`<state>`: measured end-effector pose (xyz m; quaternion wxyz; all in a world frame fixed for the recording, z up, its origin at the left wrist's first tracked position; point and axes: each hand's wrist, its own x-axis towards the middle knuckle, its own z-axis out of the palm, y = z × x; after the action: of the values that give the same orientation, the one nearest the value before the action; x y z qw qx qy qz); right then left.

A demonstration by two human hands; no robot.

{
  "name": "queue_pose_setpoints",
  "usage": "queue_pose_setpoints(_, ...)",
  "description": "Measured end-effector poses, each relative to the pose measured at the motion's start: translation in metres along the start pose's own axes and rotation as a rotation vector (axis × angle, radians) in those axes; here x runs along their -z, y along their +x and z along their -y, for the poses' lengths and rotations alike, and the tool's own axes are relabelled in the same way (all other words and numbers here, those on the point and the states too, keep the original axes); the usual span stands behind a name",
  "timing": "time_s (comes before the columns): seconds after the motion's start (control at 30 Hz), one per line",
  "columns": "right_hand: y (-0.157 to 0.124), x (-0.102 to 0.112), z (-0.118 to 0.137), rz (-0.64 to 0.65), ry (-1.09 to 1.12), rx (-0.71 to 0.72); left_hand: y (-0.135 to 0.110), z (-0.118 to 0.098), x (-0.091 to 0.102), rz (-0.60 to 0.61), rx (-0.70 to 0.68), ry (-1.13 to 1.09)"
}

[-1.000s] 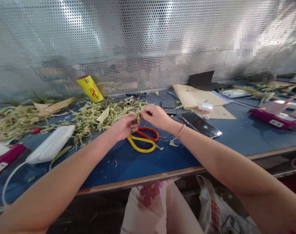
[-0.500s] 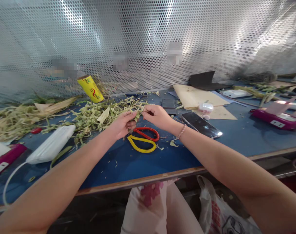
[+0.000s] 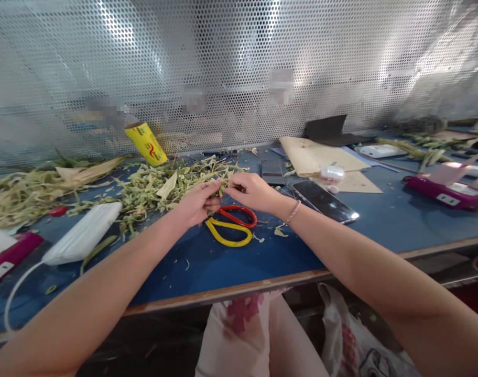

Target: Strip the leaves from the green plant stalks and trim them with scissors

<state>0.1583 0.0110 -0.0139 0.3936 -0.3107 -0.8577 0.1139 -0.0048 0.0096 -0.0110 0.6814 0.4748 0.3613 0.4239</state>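
Observation:
My left hand (image 3: 197, 203) is closed, pinching a small piece of green leaf strip (image 3: 222, 188) between thumb and fingers. Against it, the fingertips of my right hand (image 3: 253, 192) pinch at the other end of the same piece. Just below both hands lies a pair of scissors (image 3: 231, 241) with one yellow and one red handle loop; the blades are hidden under my left hand. Behind the hands a heap of knotted and cut green leaf strips (image 3: 144, 191) covers the table. Fine detail of the held piece is too small to make out.
A yellow roll (image 3: 147, 144) leans at the back. Left are a white power bank (image 3: 84, 233) with a cable and a purple-edged box (image 3: 14, 256). Right are a phone (image 3: 324, 201), a clear round container (image 3: 332, 174), brown paper (image 3: 321, 157) and another purple-edged box (image 3: 447, 193).
My right hand has shifted slightly left and down, its fingertips closer to my left hand at the leaf strip. The left hand and the things on the table stay about where they were.

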Motion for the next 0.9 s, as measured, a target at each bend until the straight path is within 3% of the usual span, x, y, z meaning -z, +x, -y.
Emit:
queue_pose_setpoints(0.33, -0.0002, 0.0010, -0.0009, 0.003, -0.068, 0.079, -0.0030, -0.0008, -0.0040, 0.032, 0.007, -0.047)
queue_pose_setpoints(0.9, 0.0013, -0.0009, -0.0054, -0.005, 0.006, -0.013, -0.0001, 0.0026, -0.0015, -0.041, -0.013, -0.019)
